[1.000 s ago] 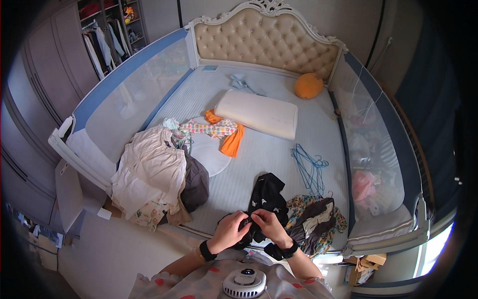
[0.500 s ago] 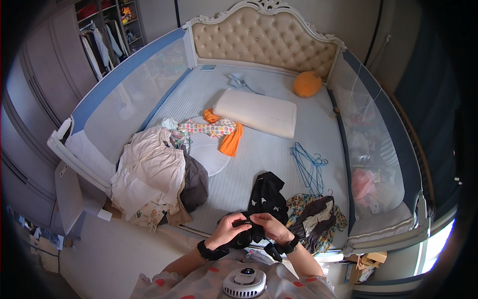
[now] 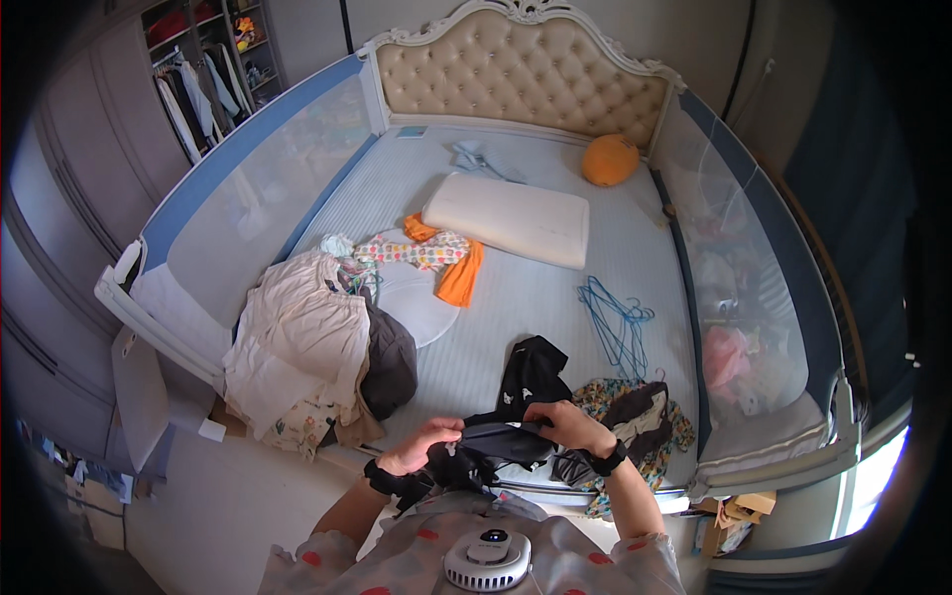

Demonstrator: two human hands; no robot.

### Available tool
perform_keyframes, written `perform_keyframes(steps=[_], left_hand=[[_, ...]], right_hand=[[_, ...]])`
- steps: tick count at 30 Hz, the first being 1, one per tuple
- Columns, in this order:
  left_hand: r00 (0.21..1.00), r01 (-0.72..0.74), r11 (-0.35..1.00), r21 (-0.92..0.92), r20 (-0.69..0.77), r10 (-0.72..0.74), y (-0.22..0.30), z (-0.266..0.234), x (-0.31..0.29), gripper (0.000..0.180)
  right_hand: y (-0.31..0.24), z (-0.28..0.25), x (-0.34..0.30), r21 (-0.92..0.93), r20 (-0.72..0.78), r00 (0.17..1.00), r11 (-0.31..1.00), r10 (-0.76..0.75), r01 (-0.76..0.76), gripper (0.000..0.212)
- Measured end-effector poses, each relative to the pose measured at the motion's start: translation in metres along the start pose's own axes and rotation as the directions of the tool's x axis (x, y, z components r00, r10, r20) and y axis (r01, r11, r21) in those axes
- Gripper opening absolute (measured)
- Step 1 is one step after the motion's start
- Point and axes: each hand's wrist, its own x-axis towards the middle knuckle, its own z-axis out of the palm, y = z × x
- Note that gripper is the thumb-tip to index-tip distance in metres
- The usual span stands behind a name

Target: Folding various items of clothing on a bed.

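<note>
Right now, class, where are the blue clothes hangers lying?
In the head view, the blue hangers lie on the mattress's right side, below the white pillow, above the floral garment pile.

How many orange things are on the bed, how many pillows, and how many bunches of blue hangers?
Orange things: 2, the round orange cushion and the orange cloth
White pillows: 1, the long pillow
Bunches of blue hangers: 1, the hanger bunch
Total: 4

Bare mattress (image 3: 516, 307) between clothes pile (image 3: 307, 347), hangers (image 3: 615, 322)
</note>
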Motion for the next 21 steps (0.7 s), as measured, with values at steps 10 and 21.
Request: perform_keyframes(steps=[10, 21], left_hand=[[0.915, 0.012, 0.923, 0.385, 0.369, -0.165, 0.029, 0.002, 0.003, 0.02], [0.953, -0.284, 0.609, 0.74, 0.287, 0.096, 0.049, 0.007, -0.01, 0.017]], right_hand=[[-0.007, -0.006, 0.001, -0.138, -0.244, 0.967, 0.989, -0.078, 0.045, 0.021], [-0.012, -0.026, -0.013, 0.135, 0.098, 0.995, 0.99, 0.023, -0.036, 0.059]])
